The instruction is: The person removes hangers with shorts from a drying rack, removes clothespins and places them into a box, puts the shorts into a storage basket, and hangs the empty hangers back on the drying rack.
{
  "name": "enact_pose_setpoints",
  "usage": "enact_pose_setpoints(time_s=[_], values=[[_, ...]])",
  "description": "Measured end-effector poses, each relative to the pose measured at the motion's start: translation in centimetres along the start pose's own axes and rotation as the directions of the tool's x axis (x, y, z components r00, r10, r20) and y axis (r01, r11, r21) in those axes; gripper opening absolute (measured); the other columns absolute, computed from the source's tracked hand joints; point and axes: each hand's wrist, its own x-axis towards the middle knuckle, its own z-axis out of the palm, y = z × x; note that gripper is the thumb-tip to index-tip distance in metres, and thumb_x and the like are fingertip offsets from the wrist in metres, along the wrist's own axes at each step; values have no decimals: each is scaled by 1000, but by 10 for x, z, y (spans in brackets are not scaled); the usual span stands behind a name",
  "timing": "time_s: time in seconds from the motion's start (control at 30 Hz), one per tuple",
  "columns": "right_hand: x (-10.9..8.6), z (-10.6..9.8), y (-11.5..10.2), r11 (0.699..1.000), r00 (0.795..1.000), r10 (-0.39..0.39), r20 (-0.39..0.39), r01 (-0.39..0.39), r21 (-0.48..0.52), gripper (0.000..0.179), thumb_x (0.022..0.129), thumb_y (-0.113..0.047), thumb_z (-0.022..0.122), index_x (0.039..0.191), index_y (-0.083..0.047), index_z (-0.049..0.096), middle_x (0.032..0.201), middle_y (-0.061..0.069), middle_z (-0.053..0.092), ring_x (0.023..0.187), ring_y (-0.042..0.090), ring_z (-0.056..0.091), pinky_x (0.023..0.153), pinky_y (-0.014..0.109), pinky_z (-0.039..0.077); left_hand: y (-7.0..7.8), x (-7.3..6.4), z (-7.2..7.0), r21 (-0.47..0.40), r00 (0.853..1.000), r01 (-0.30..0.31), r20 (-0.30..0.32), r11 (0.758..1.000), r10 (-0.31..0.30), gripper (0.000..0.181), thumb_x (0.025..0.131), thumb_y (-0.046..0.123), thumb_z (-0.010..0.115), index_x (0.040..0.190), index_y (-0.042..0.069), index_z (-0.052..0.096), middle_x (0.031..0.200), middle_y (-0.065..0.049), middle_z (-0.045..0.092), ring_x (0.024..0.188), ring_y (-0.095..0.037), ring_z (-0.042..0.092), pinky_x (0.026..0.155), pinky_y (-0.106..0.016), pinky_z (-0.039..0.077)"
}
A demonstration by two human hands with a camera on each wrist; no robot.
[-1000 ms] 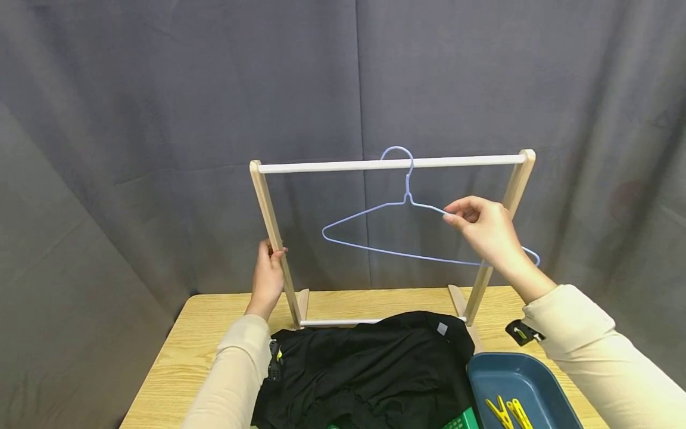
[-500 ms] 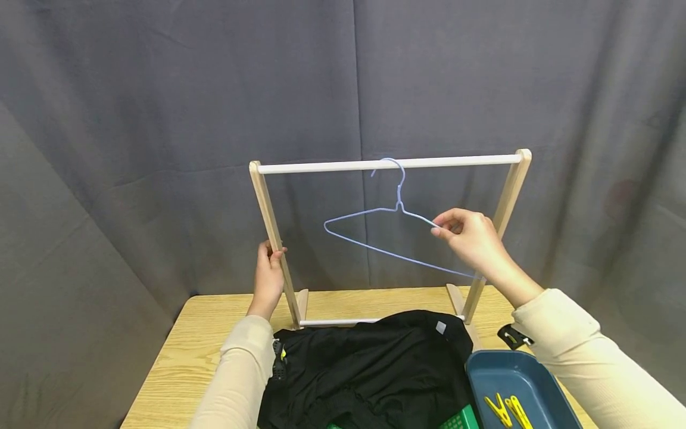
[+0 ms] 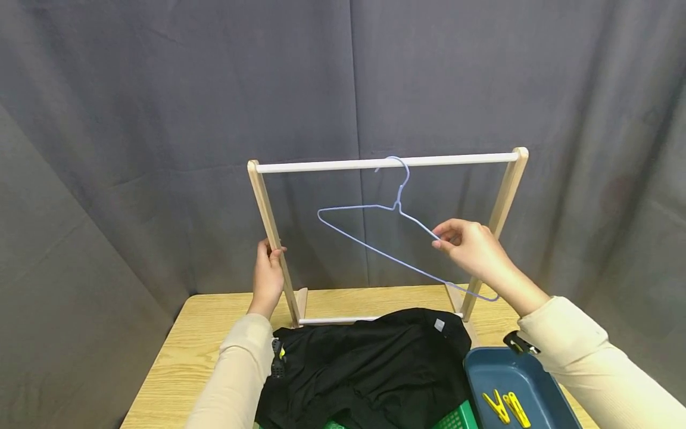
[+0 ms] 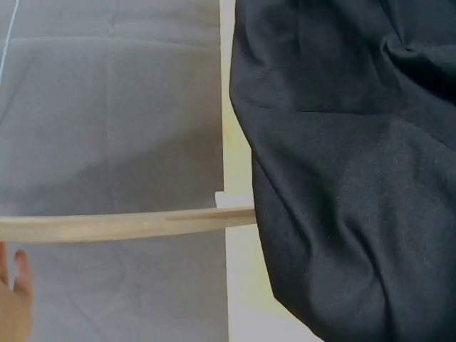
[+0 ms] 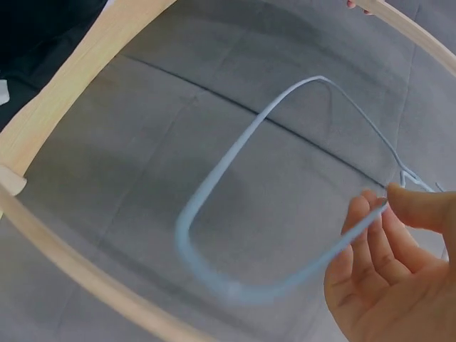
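My left hand (image 3: 268, 279) grips the left wooden post of a small clothes rack (image 3: 262, 199), thumb on the near side. In the left wrist view, only part of that hand (image 4: 14, 306) shows beside the post (image 4: 128, 228). Between thumb and fingertips, my right hand (image 3: 477, 247) pinches the right shoulder of a thin light-blue clothes hanger (image 3: 351, 207). The hook curves over the rack's white top bar (image 3: 321, 166), and the right end tilts down. The right wrist view shows the hanger (image 5: 242, 293) running out from the pinching fingers.
Black cloth (image 3: 370, 369) with a small white tag lies on the wooden table (image 3: 171, 351) before the rack, over a green basket (image 3: 458, 417). At the right, a blue tray (image 3: 527, 366) holds yellow clothes pegs (image 3: 514, 410). A grey curtain (image 3: 161, 119) hangs behind.
The hanger has come down onto the bar and a little to the left, and its right end has tipped lower. My right hand has moved down with it; the left has stayed put.
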Motion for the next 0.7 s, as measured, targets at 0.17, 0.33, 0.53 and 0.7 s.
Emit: enact_pose_setpoints(time_s=[0.17, 0.33, 0.53, 0.7], values=[[-15, -8, 5, 1000, 999, 14, 40, -13, -11, 18, 95, -13, 67, 108, -1, 69, 90, 11, 72, 80, 24, 65, 65, 36, 46, 2, -2, -3, 72, 1000, -22, 2, 997, 21, 39, 107, 26, 34, 139, 4, 37, 134, -16, 53, 132, -33, 44, 105, -50, 35], [-30, -17, 15, 999, 999, 30, 45, -29, -22, 20, 96, -14, 66, 110, 0, 69, 89, 8, 71, 78, 23, 63, 65, 36, 47, 6, -4, -8, 127, 999, -53, 7, 991, 52, 37, 107, 27, 38, 135, 4, 42, 129, -18, 56, 119, -33, 51, 97, -49, 39], [-45, -26, 30, 998, 1000, 8, 6, -7, -55, 19, 97, -14, 66, 110, -1, 70, 91, 10, 72, 78, 23, 63, 62, 33, 47, 9, -6, -23, 135, 996, -91, 7, 987, 91, 35, 106, 23, 47, 134, 3, 50, 123, -19, 56, 113, -34, 53, 95, -50, 40], [-61, -31, 43, 990, 995, -67, -69, 58, -132, 15, 95, -11, 68, 108, -5, 71, 94, 10, 71, 78, 23, 61, 58, 31, 45, 7, -11, -32, 144, 996, -80, 50, 986, 74, 40, 106, 22, 48, 140, 2, 46, 130, -19, 53, 124, -35, 48, 101, -51, 37]])
